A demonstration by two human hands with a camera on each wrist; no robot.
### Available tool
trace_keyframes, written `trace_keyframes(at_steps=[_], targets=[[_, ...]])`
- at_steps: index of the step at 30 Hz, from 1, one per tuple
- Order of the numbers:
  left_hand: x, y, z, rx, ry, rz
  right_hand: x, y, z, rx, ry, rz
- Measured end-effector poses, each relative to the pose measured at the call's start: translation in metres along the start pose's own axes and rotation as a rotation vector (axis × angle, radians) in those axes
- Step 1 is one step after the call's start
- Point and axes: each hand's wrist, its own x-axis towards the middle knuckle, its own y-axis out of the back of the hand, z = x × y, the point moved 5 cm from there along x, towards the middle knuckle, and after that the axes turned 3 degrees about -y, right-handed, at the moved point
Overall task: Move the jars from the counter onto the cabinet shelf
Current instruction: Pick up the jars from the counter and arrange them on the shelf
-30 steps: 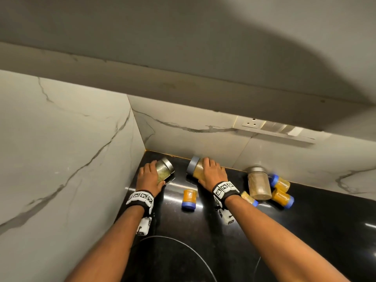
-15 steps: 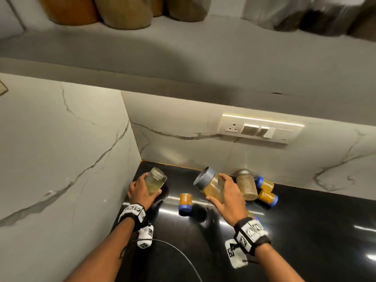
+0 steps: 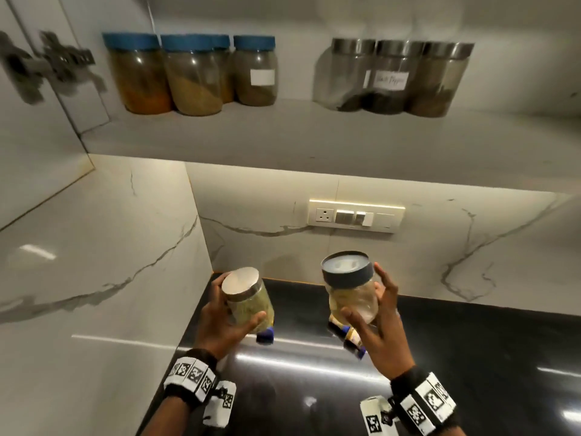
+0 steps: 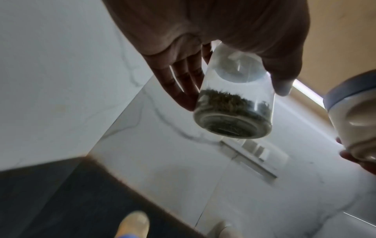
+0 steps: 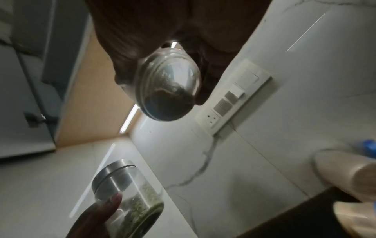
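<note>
My left hand (image 3: 234,313) grips a small glass jar (image 3: 248,297) with a silver lid and green-brown herbs, held above the black counter (image 3: 471,357) near the corner. The same silver-lid jar (image 4: 234,103) shows from below in the left wrist view, and lower left as the silver-lid jar (image 5: 130,198) in the right wrist view. My right hand (image 3: 374,313) grips a larger glass jar (image 3: 352,287) with a grey-blue lid; its base (image 5: 168,91) fills the right wrist view. The cabinet shelf (image 3: 283,136) lies above.
On the shelf stand several blue-lid jars (image 3: 188,73) at left and three steel-lid jars (image 3: 399,77) at right, with bare shelf between and in front. Small blue-capped yellow bottles (image 3: 352,338) lie on the counter under my hands. A switch plate (image 3: 355,215) sits on the marble backsplash.
Both hands have lifted their jars off the counter and raised them toward the shelf. The head view has tilted up, bringing the shelf and its jars into sight.
</note>
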Motion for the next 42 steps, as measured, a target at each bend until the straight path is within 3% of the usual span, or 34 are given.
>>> trace_keyframes(at_steps=[3, 8, 11, 17, 24, 34, 39, 42], targets=[[-0.004, 0.016, 0.067, -0.012, -0.177, 0.015, -0.001, 0.013, -0.037, 0.176, 0.055, -0.036], [-0.013, 0.032, 0.154, -0.110, -0.282, 0.031, -0.004, 0.044, -0.095, 0.275, 0.104, -0.034], [-0.019, 0.037, 0.196, -0.175, -0.286, 0.021, -0.005, 0.065, -0.132, 0.204, 0.160, 0.006], [-0.018, 0.049, 0.290, -0.010, -0.424, -0.014, 0.010, 0.105, -0.207, -0.217, 0.364, 0.093], [0.009, 0.060, 0.405, -0.007, -0.570, 0.034, 0.050, 0.148, -0.264, -0.203, 0.430, 0.220], [0.116, 0.028, 0.448, 0.227, -0.449, -0.026, 0.108, 0.152, -0.264, -0.439, 0.409, 0.186], [0.152, 0.015, 0.443, 0.376, -0.410, -0.091, 0.116, 0.166, -0.273, -0.798, 0.283, 0.180], [0.171, 0.005, 0.436, 0.403, -0.355, -0.142, 0.111, 0.176, -0.289, -0.840, 0.384, 0.226]])
